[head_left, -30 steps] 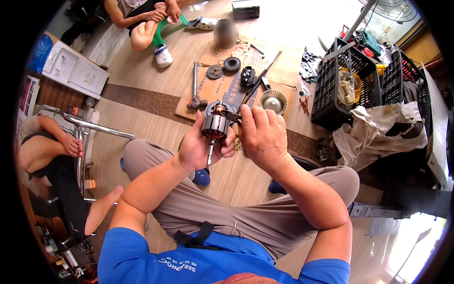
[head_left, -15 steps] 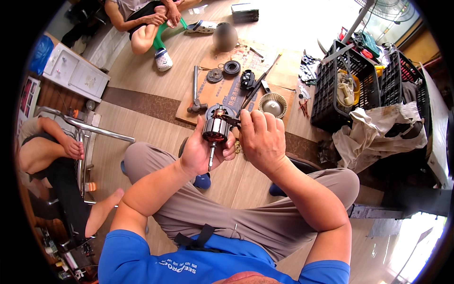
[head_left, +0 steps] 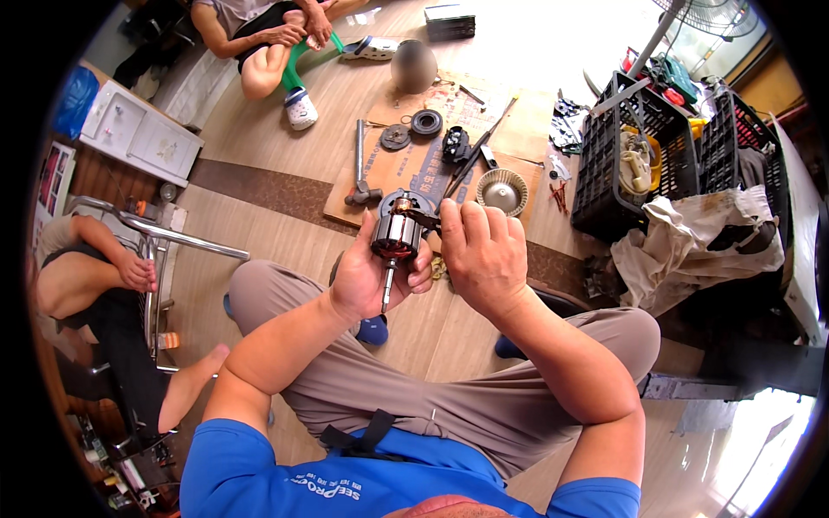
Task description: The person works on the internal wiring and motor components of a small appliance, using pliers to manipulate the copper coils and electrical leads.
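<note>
I see the left hand (head_left: 356, 274) grasping a motor armature (head_left: 395, 236), the right hand (head_left: 485, 252) pinching a dark tool (head_left: 424, 219) — a slip could scratch the copper commutator (head_left: 402, 205) just left of that hand.

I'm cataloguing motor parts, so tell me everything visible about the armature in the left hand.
The armature has a shiny, metallic-looking cylinder with lengthwise dark lines, a coppery commutator at the upper end and a slim silvery shaft below, pointing toward the person. Held in mid-air, it rests in the grip of the left hand. A dark tool in the right hand meets or nearly meets it near the commutator; contact is unclear.
</note>
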A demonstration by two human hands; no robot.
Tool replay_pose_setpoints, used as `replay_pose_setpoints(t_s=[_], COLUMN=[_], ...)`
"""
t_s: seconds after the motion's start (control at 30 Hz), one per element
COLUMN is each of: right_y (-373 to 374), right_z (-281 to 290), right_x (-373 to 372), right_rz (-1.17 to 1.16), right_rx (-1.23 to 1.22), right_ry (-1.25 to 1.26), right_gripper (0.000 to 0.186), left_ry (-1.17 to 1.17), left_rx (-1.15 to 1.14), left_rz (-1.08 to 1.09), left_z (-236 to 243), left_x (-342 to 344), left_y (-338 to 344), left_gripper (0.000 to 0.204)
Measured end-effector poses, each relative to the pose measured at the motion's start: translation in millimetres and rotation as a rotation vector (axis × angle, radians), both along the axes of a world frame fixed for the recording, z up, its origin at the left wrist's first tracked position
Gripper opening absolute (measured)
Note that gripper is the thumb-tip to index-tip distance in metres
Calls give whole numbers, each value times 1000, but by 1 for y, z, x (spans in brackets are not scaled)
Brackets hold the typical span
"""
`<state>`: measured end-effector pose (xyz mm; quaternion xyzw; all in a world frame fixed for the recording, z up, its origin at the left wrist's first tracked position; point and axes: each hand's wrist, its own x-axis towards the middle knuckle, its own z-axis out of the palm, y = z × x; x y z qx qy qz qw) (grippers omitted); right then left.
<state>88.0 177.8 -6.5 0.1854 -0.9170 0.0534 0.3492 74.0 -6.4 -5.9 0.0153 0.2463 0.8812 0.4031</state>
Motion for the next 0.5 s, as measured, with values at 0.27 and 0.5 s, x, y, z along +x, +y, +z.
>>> replay_pose_setpoints(t_s=[0.27,0.5], right_y=[2,3], right_z=[-1,-11], right_x=[-2,-4], right_rz=[63,99], right_rx=[-63,-67], right_ry=[-58,-154], right_gripper=[31,30], left_ry=[16,-35], left_rx=[-14,-115], left_rz=[-40,-49], left_z=[-2,-4], left_x=[-3,-8], left_y=[-5,-10], left_gripper=[71,62])
